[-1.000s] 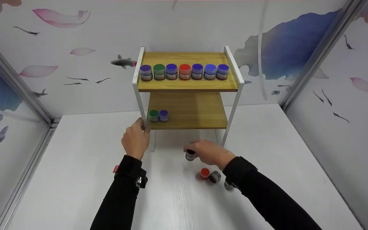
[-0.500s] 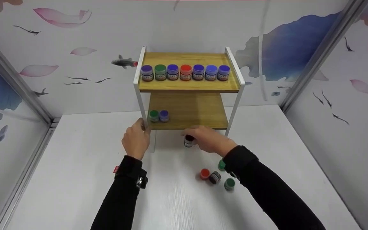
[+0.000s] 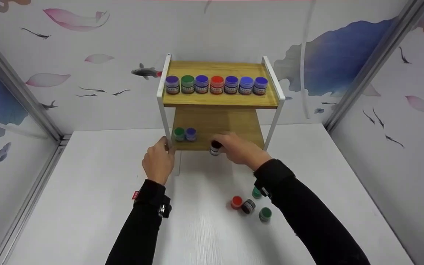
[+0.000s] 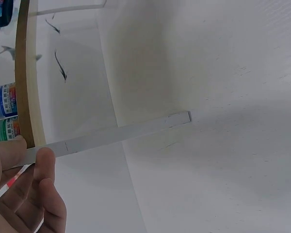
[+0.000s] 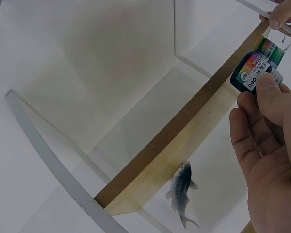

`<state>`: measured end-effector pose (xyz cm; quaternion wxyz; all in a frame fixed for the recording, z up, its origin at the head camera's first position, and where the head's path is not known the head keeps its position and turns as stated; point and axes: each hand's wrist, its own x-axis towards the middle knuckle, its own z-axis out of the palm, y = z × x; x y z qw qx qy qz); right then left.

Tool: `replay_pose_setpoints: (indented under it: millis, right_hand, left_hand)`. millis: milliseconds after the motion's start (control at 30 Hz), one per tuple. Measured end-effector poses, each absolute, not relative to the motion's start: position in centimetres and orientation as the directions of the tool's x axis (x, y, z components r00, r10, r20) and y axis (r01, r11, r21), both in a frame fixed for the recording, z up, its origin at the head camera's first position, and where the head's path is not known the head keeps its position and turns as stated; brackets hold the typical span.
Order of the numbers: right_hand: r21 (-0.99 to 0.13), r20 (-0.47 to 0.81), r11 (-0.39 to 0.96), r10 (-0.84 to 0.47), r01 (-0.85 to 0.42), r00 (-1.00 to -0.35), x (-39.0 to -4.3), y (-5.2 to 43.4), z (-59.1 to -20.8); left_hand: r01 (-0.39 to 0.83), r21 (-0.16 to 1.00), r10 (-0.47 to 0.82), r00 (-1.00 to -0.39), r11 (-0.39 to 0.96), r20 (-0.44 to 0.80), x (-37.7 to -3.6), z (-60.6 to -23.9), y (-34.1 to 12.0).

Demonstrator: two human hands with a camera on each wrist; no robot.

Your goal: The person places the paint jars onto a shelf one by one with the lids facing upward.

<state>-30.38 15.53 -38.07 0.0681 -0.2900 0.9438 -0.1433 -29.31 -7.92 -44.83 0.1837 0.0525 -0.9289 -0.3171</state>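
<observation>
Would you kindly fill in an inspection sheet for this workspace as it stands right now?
Surface: white table, bare wherever it shows.
Job's things: black-lidded jar at the front edge of the lower shelf; green and purple jars stand at that shelf's left end; seven jars in a row on the top shelf.
Clutter: four loose jars on the table, beside the right sleeve.
Hands: left hand grips the rack's white front-left leg; right hand holds the black-lidded jar.
Cables: nothing seen.
Surroundings: walls printed with fish and petals; metal corner rails.
</observation>
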Motion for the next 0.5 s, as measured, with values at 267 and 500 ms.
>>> replay_pose_setpoints:
  millis: [267,500]
  right_hand:
    - [-0.294,-0.039,0.821,-0.522,-0.489,-0.852,-31.6,14.8,-37.8]
    - [-0.235,0.015,0.83,-0.517,-0.505,-0.856,-32.4,13.9,-37.8]
  left_hand:
    - [0.016,0.619,-0.214,-0.931,0.785,0.296,-29.3,-44.9,-7.8]
    - [0.009,0.624,-0.222,-0.93,0.781,0.292,-29.4,-44.9,-7.9]
